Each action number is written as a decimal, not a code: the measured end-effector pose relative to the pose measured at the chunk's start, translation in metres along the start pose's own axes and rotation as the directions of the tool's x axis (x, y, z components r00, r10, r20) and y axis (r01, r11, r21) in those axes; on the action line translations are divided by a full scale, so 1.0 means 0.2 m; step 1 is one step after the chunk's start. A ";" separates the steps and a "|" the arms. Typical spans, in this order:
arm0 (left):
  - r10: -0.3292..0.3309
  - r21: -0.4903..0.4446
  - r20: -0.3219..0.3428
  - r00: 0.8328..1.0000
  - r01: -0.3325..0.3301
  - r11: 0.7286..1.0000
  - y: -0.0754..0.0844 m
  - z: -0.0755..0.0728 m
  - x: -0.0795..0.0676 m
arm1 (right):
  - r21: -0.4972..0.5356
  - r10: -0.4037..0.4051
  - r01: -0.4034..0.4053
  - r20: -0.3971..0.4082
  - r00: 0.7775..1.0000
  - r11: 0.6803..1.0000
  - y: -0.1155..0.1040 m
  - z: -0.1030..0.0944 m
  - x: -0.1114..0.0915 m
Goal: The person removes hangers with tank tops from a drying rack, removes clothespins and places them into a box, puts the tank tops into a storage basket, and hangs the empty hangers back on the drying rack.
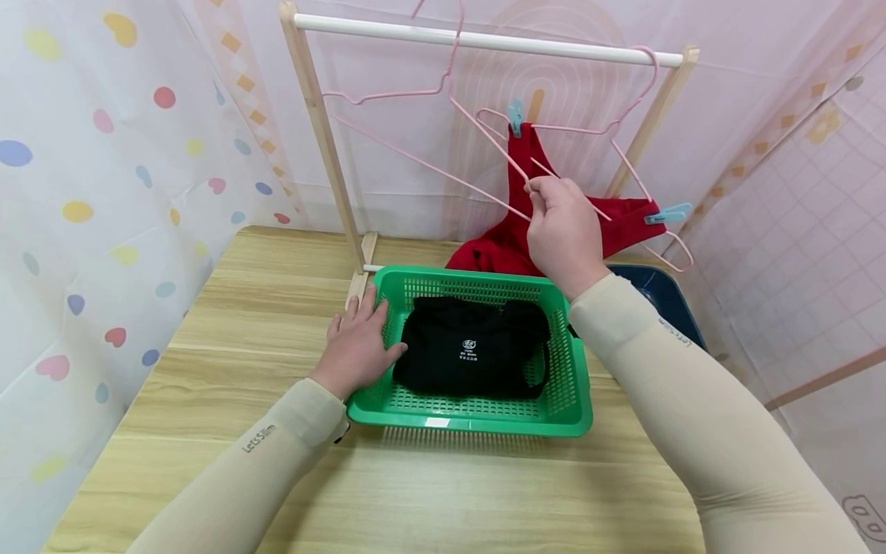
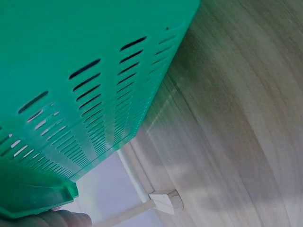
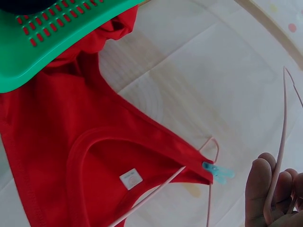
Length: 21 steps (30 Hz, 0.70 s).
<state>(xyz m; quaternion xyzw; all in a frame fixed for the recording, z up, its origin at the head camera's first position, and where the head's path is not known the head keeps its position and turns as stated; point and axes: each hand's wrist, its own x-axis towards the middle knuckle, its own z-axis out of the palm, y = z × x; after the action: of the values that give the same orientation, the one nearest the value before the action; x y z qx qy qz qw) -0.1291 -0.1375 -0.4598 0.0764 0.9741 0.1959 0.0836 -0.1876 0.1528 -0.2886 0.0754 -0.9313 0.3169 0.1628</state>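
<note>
My left hand (image 1: pixel 358 346) rests on the left rim of a green plastic basket (image 1: pixel 471 428), its fingers spread. Inside the basket lies a folded black garment (image 1: pixel 443 358) with a small white print. A pink hanger (image 1: pixel 398 95) is pinched at one lower corner by my right hand (image 1: pixel 564 231); its hook runs up past the white rod, and whether it hangs there cannot be told. Behind that hand, a red sleeveless top (image 1: pixel 515 231) hangs from a second pink hanger (image 1: pixel 574 129), its straps clipped by blue clothespins (image 1: pixel 515 115). The right wrist view shows the top's white label (image 3: pixel 131 179).
A rack with wooden posts (image 1: pixel 321 138) and a white rod (image 1: pixel 388 29) stands at the back of the wooden table (image 1: pixel 228 338). To the basket's right, partly behind my right arm, sits a dark blue container (image 1: pixel 674 308). Patterned curtains (image 1: pixel 138 223) surround the table.
</note>
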 end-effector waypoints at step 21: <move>-0.003 0.012 -0.005 1.000 0.003 1.000 0.01 0.00 -0.02 | -0.027 -0.087 0.089 0.054 0.995 0.996 -0.11 0.11 0.05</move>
<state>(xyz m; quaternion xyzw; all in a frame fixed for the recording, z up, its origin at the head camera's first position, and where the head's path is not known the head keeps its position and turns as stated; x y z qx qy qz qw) -0.1256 -0.1360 -0.4576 0.0750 0.9756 0.1901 0.0807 -0.1979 0.1217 -0.2883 0.1221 -0.9357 0.2935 0.1531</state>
